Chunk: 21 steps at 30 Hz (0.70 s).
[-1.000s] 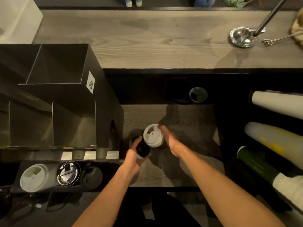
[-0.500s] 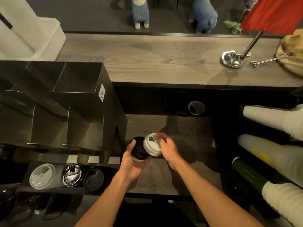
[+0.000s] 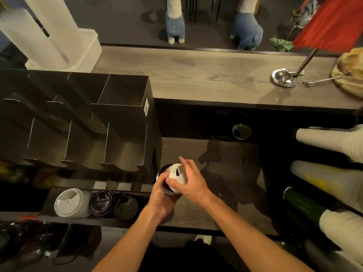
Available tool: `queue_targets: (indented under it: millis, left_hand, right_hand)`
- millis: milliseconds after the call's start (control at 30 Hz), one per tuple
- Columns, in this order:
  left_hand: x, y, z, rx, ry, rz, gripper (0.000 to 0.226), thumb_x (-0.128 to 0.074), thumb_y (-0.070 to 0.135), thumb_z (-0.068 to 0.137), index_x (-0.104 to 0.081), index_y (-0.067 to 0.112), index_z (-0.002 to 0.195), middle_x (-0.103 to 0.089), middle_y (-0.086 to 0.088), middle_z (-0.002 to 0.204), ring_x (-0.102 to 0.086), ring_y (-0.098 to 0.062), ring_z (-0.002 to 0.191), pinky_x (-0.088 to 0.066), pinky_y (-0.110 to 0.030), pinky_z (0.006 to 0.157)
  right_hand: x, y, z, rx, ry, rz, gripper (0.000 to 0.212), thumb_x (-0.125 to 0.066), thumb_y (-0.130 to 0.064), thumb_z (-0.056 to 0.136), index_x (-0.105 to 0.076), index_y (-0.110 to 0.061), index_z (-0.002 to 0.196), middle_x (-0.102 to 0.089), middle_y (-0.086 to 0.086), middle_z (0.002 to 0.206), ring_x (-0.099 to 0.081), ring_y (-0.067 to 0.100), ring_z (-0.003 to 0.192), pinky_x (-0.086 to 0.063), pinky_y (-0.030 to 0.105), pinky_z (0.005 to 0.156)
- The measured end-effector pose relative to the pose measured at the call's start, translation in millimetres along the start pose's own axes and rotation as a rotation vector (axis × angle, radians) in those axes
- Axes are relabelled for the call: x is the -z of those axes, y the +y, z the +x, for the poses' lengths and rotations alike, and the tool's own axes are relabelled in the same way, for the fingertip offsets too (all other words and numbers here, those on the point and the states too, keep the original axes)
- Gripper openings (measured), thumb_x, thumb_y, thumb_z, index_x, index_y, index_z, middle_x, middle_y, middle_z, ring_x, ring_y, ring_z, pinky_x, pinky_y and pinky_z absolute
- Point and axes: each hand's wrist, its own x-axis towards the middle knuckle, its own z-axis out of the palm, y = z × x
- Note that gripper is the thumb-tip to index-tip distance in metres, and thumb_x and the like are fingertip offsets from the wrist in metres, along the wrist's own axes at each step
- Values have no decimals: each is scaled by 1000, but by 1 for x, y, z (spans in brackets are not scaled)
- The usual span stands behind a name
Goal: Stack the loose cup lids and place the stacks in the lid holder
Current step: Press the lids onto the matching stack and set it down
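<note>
My left hand grips a small stack of black lids above the lower wooden counter. My right hand holds a white lid by its rim and presses it against the black stack. The black lid holder lies at lower left with a white lid stack, a black lid stack and a second dark stack in it.
A tall black metal organiser with empty compartments stands just left of my hands. Sleeves of cups lie on the right. A round grommet hole sits in the back wall. A metal flag base stands on the upper counter.
My hands have come together; the white lid has shifted left onto the black stack. The camera view has tilted upward, showing more of the far counter.
</note>
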Motion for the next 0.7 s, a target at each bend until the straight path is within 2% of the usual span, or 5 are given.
queue_targets:
  millis: [167, 300, 433, 567, 700]
  left_hand:
    - [14, 6, -13, 107, -46, 21, 51, -65, 46, 77, -71, 15, 117, -73, -14, 102, -72, -26, 89, -58, -39, 72]
    - [33, 20, -19, 187, -87, 59, 60, -71, 48, 77, -69, 11, 125, -69, -18, 114, -70, -30, 97, -56, -41, 85]
    - [54, 32, -22, 270, -142, 112, 56, -67, 54, 81, -75, 11, 117, -70, -18, 113, -69, -31, 98, -50, -42, 90]
    - [72, 35, -21, 326, -235, 132, 53, -63, 59, 82, -79, 16, 108, -71, -13, 107, -67, -28, 90, -50, -33, 64]
    - [82, 37, -28, 382, -294, 65, 53, -60, 57, 85, -78, 11, 106, -71, -14, 102, -71, -29, 81, -57, -33, 54]
  right_hand:
    - [-14, -14, -16, 43, 125, -160, 107, -68, -74, 75, -21, -27, 159, -45, -6, 140, -42, 11, 127, -40, 34, 109]
    - [-30, -21, -30, 13, 164, 0, 125, -78, -74, 63, -10, -32, 160, -43, -18, 146, -37, -1, 129, -34, 25, 109]
    - [-46, -33, -42, 49, 186, -34, 118, -82, -67, 66, -19, -31, 159, -41, -16, 150, -35, -3, 132, -32, 22, 108]
    - [-60, -38, -50, 83, 217, -87, 101, -83, -63, 67, -42, -25, 151, -47, -8, 146, -41, 2, 131, -39, 29, 110]
    - [-71, -43, -56, 150, 258, -133, 101, -75, -71, 65, -48, -19, 147, -49, -6, 146, -40, 0, 132, -34, 17, 110]
